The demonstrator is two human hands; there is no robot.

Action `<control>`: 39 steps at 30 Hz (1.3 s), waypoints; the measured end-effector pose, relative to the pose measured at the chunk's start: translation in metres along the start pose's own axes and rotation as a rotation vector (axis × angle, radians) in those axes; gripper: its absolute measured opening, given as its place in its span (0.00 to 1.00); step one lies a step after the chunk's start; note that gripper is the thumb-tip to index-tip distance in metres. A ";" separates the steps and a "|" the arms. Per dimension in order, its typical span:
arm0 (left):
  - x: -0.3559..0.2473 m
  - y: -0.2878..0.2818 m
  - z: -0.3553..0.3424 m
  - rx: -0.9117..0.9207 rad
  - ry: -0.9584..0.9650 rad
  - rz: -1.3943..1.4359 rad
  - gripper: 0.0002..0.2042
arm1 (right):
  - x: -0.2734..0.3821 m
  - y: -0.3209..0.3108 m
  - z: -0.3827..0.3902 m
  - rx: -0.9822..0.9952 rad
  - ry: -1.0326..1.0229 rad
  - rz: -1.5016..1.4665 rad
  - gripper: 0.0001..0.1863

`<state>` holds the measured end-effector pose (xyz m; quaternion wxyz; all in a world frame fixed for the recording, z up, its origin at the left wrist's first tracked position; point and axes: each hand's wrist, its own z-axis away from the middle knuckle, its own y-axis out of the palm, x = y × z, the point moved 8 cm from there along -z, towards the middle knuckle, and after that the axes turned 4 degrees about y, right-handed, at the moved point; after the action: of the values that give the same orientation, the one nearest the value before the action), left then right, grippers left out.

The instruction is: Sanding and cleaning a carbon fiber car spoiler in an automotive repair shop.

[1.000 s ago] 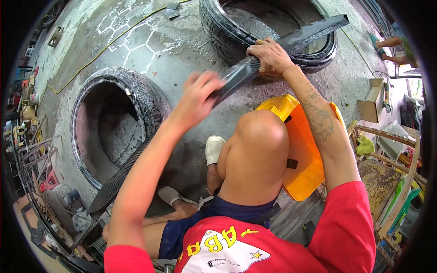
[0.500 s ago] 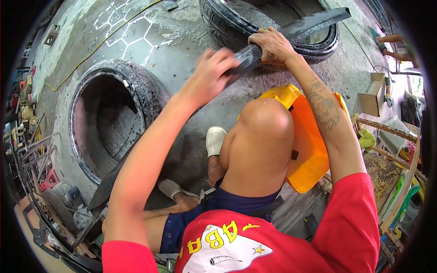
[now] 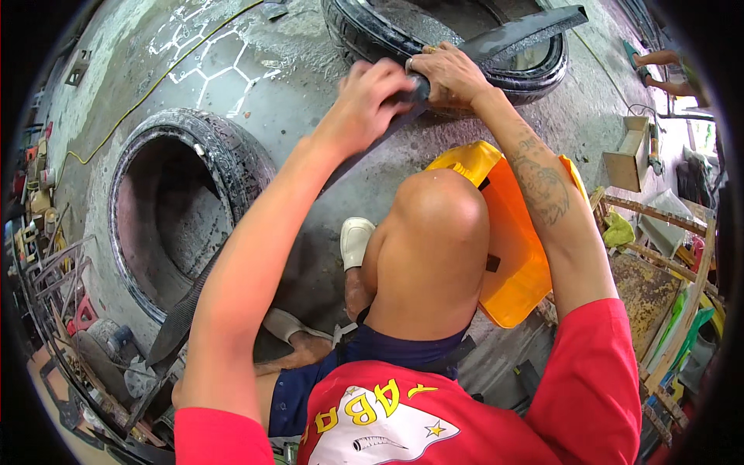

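Note:
A long, narrow dark strip (image 3: 523, 40), wet-looking and with a woven-looking surface near its lower end, runs slantwise from the upper right down past my left forearm. My right hand (image 3: 451, 76) is closed around its upper part, a ring on one finger. Just to the left, my left hand (image 3: 373, 101) is curled over the strip and blurred by motion. Something small and dark shows under its fingers, too hidden to name. Behind the strip lies a tyre (image 3: 360, 35), which the strip crosses over. A second tyre (image 3: 248, 159) stands at the left.
An orange and yellow plastic container (image 3: 518, 267) sits beside my raised knee. Wet grey floor with white hexagon lines and a yellow cord (image 3: 182, 58) stretches ahead. A wooden box (image 3: 629, 159) and rusty frame (image 3: 655, 221) stand right. Another person's legs (image 3: 666, 74) show far right.
The left hand has shifted slightly along the strip, its fingers still smeared. The right hand keeps its hold. The whole view has shifted a little, moving everything slightly left in the picture.

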<state>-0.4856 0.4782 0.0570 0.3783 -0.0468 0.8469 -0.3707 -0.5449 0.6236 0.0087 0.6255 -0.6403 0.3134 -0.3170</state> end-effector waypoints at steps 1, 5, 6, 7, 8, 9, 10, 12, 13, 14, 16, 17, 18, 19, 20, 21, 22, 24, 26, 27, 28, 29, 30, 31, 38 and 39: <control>-0.008 -0.007 0.026 0.005 0.030 -0.005 0.18 | -0.003 -0.001 0.008 -0.026 -0.002 0.008 0.20; -0.018 -0.053 0.140 0.197 -0.131 -0.068 0.25 | -0.016 -0.005 0.021 -0.008 0.023 0.032 0.17; -0.014 -0.053 0.134 0.198 -0.135 -0.072 0.25 | -0.012 -0.006 0.013 0.014 0.019 0.049 0.18; -0.016 -0.050 0.122 0.186 -0.096 -0.080 0.25 | -0.008 -0.014 0.012 -0.017 0.020 0.045 0.21; -0.019 -0.045 0.104 0.174 -0.057 -0.093 0.26 | -0.005 -0.011 0.013 -0.014 0.014 0.034 0.21; -0.020 -0.033 0.072 0.143 -0.007 -0.054 0.24 | -0.006 -0.013 0.011 -0.043 0.007 0.025 0.21; -0.014 -0.022 0.041 0.106 0.027 -0.042 0.21 | -0.002 -0.016 0.008 -0.074 -0.001 0.011 0.22; 0.003 -0.009 -0.008 0.016 0.080 -0.054 0.14 | 0.004 -0.009 0.002 -0.070 -0.011 0.017 0.22; 0.009 -0.004 -0.024 -0.024 0.036 -0.076 0.13 | 0.002 -0.007 0.001 -0.058 -0.005 0.031 0.23; 0.009 -0.005 -0.016 -0.028 0.035 -0.078 0.13 | 0.001 -0.005 0.000 -0.049 -0.003 0.042 0.24; 0.000 -0.008 0.019 0.002 0.014 -0.046 0.15 | -0.001 -0.005 0.007 -0.057 -0.018 0.042 0.24; -0.009 -0.013 0.049 0.026 -0.012 -0.048 0.17 | -0.005 -0.003 0.014 -0.036 0.000 0.032 0.24; -0.020 -0.026 0.083 0.048 -0.033 -0.047 0.20 | -0.010 -0.006 0.022 -0.012 0.021 0.027 0.24; -0.028 -0.041 0.116 0.126 -0.062 -0.071 0.22 | -0.012 -0.010 0.025 -0.001 0.047 0.042 0.23; -0.031 -0.050 0.135 0.201 -0.095 -0.102 0.24 | -0.011 -0.015 0.022 0.004 0.049 0.042 0.23; -0.029 -0.052 0.132 0.204 -0.100 -0.105 0.24 | -0.006 -0.017 0.013 0.032 0.059 0.042 0.23; -0.028 -0.050 0.124 0.207 -0.083 -0.087 0.23 | -0.004 -0.017 0.011 0.068 0.072 0.044 0.23; -0.024 -0.040 0.093 0.176 -0.017 -0.057 0.22 | -0.002 -0.018 0.007 0.050 0.069 -0.028 0.23; -0.014 -0.014 0.036 0.101 0.049 -0.026 0.21 | 0.001 -0.019 0.003 0.021 0.108 -0.033 0.22; -0.013 -0.006 0.013 0.056 0.069 -0.010 0.19 | -0.002 -0.015 0.006 -0.069 0.054 -0.024 0.22; -0.010 0.001 0.008 0.055 0.066 -0.011 0.19 | -0.001 -0.010 0.008 -0.068 0.050 -0.025 0.22; -0.007 0.000 0.004 -0.009 0.050 -0.011 0.19 | 0.001 -0.009 0.005 -0.070 0.031 -0.031 0.23; -0.003 -0.007 0.007 -0.073 0.032 -0.014 0.18 | 0.005 -0.009 0.001 -0.074 0.011 -0.039 0.23; -0.007 0.000 0.018 0.008 -0.028 0.000 0.19 | -0.004 -0.004 0.011 -0.056 0.023 0.017 0.21; -0.028 -0.053 0.116 0.226 -0.063 -0.084 0.25 | -0.006 -0.014 0.014 -0.072 0.002 0.016 0.21; -0.022 -0.040 0.094 0.171 0.003 -0.063 0.22 | -0.007 -0.013 0.011 -0.034 0.025 0.002 0.22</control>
<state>-0.4148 0.4017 0.0556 0.3679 -0.0403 0.8109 -0.4532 -0.5404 0.6366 0.0211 0.6109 -0.6464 0.3273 -0.3192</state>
